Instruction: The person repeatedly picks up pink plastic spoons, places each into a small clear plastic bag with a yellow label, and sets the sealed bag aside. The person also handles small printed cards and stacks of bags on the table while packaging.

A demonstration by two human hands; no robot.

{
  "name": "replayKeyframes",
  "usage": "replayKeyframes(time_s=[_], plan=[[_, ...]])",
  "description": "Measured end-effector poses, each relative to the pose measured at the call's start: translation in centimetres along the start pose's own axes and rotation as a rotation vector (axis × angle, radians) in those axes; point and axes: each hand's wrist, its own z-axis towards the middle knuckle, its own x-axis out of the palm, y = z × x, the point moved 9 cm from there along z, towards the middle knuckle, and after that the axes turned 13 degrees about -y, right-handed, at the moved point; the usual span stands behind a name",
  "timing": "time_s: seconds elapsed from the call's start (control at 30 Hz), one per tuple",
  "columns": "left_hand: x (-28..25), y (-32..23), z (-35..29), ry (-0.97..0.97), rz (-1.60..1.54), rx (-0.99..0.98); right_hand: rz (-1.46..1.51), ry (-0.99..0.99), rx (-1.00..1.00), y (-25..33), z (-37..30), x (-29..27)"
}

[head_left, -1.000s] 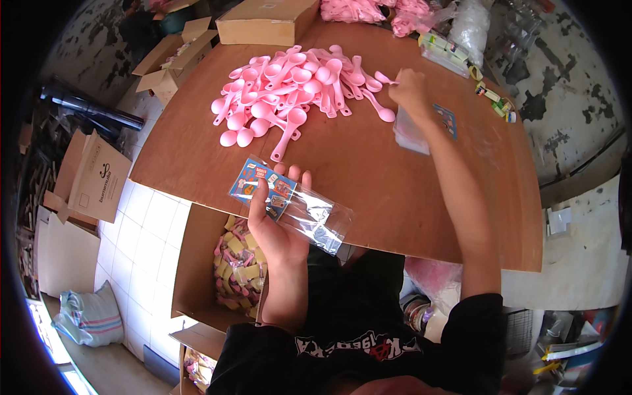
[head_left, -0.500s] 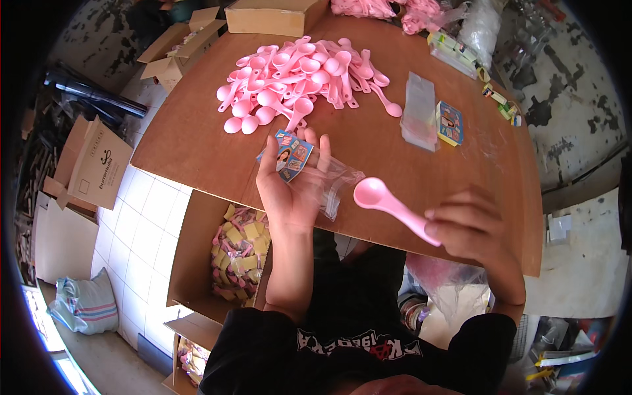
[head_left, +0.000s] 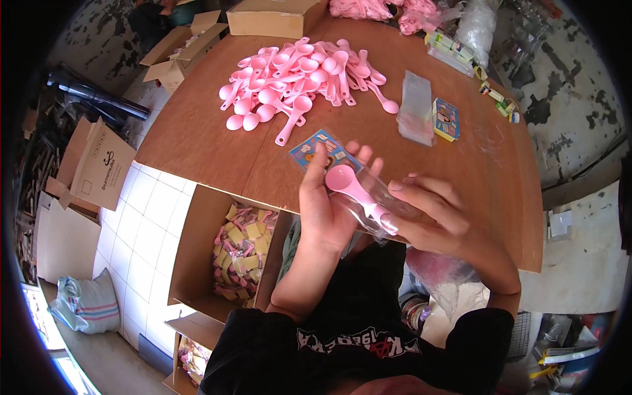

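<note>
My left hand [head_left: 330, 214], palm up, holds a clear plastic bag [head_left: 378, 186] with a blue printed card [head_left: 322, 150] at its far end, by the thumb. A pink measuring spoon [head_left: 361, 195] lies over the left palm, bowl toward the card, against the film; whether it is fully inside the bag I cannot tell. My right hand [head_left: 438, 214] is closed on the handle end of that spoon, its forefinger along the film. Beyond the hands is a heap of pink spoons [head_left: 306, 76], with one spoon [head_left: 289, 122] sticking out toward me.
On the brown table [head_left: 217, 161] lie a stack of clear bags [head_left: 415, 108] and a stack of blue cards [head_left: 446, 120]. A carton [head_left: 270, 18] stands at the back. Below the table's left edge, an open box [head_left: 191, 253] holds packed pink-and-yellow pieces [head_left: 240, 257].
My right hand has moved left, bringing the spoon to the bag over my left palm. My left hand has shifted right and slightly nearer with the bag and card.
</note>
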Motion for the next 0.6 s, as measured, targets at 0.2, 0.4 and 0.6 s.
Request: replayKeyframes(time_s=[0.2,0.4,0.6], plan=[[-0.4,0.6,-0.2,0.070,0.026,-0.043,0.037,-0.065,0.162,-1.3,1.9,-3.0],[-0.2,-3.2,-0.9,0.060,0.196,0.415,-0.094,-0.317,0.388,-2.9,5.2,-10.6],[0.4,-4.1,-2.1,0.100,0.363,0.641,-0.046,-0.095,0.437,-7.1,5.7,-4.7]])
